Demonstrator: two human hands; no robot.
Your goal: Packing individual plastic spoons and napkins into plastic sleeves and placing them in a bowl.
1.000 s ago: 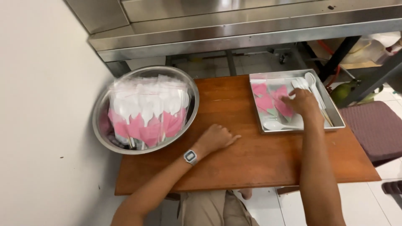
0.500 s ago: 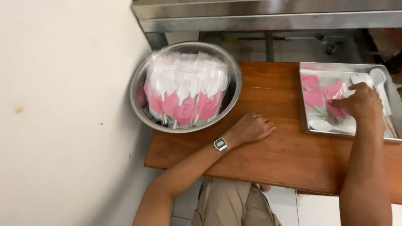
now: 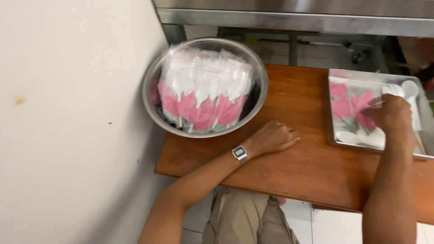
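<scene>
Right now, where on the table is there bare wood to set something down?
The widest bare patch of the wooden table lies between the left hand and the metal tray, running to the near edge. A narrower strip runs behind, between the steel bowl and the tray. The tray is crowded under the right hand.

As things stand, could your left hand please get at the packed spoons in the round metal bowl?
Probably yes: the left hand rests on the table beside the bowl, empty, with nothing between it and the packed spoons.
</scene>
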